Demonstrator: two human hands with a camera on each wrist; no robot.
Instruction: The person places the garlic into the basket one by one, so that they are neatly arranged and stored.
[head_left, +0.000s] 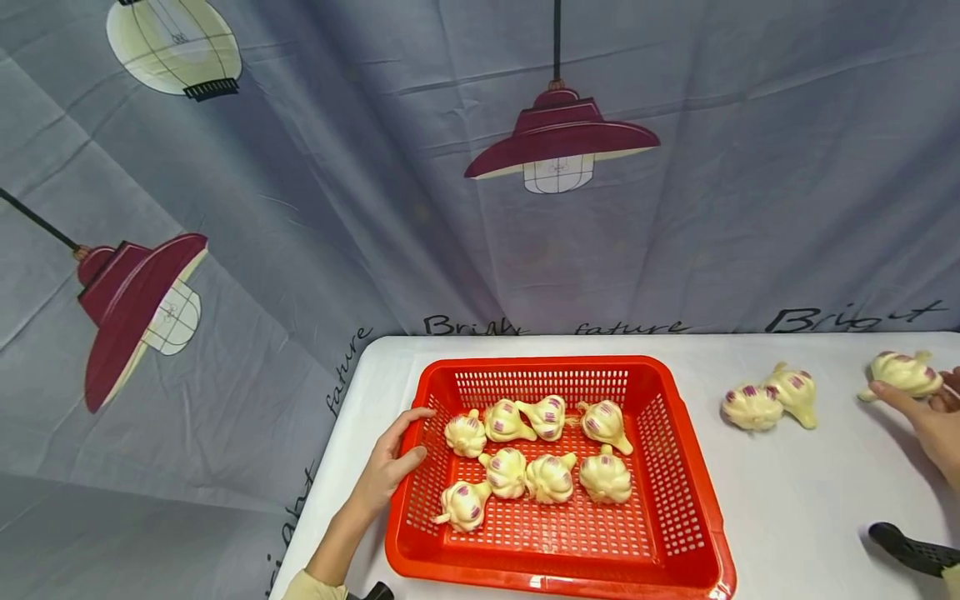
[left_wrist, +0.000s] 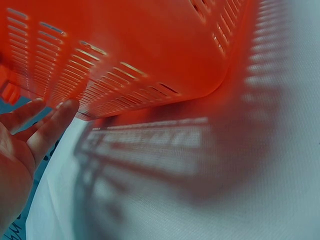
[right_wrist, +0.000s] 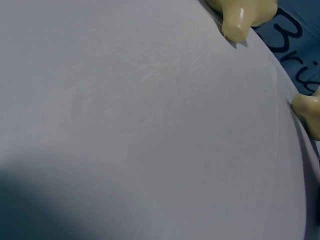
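Note:
A red plastic basket point(head_left: 551, 567) with slotted walls stands on the white table and holds several garlic bulbs point(head_left: 550, 478). On its left rim rests my left hand point(head_left: 386, 467). In the left wrist view, the straight fingers point(left_wrist: 60, 120) of that hand touch the slotted outer wall. At the far right, my right hand point(head_left: 933, 421) has its thumb and fingers at opposite sides of a garlic bulb point(head_left: 903, 373), holding it. That hand is partly cut off by the frame edge. Two more garlic bulbs point(head_left: 752, 407) lie touching each other between basket and right hand.
Behind the white table point(head_left: 787, 500) hangs a grey printed curtain point(head_left: 420, 167). A black piece point(head_left: 911, 550) shows beside the right sleeve. The right wrist view catches a garlic bulb point(right_wrist: 237, 20) at the top and part of another at the right edge.

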